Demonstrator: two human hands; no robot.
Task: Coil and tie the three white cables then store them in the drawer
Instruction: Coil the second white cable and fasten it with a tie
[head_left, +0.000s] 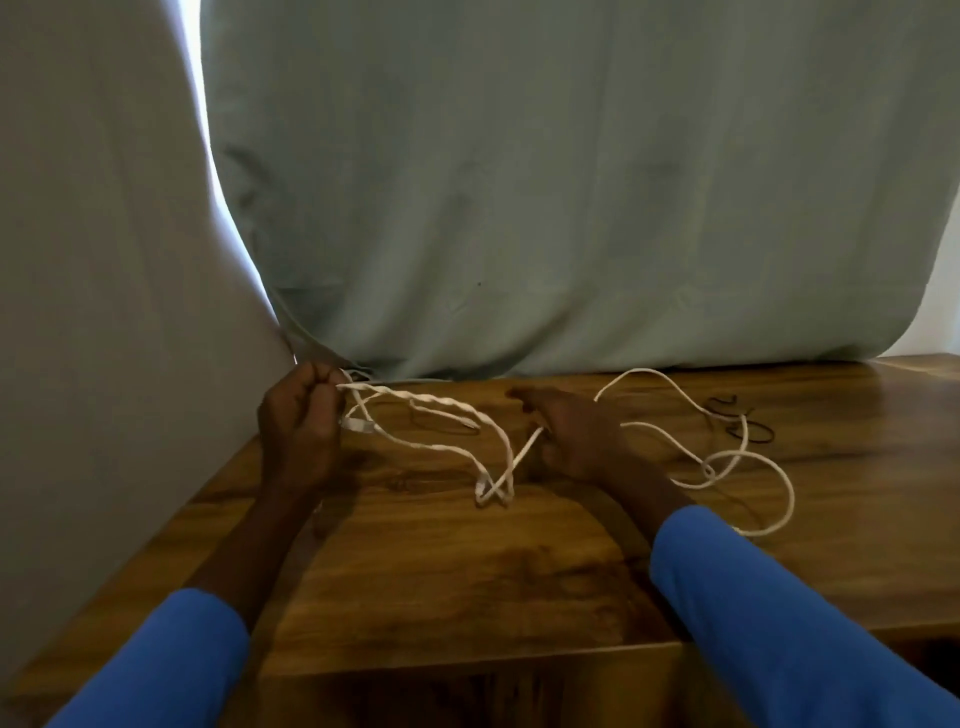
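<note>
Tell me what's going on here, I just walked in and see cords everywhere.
A person in blue sleeves is sorting white cables on a wooden table. The left hand pinches a twisted cable by one end; the right hand holds its other stretch. A loose cable sprawls to the right, beside thin dark ties. Nothing is coiled yet.

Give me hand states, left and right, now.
Left hand: closed, pinching the twisted white cable.
Right hand: partly open, fingers on a white cable strand; firm grip cannot be told.
</note>
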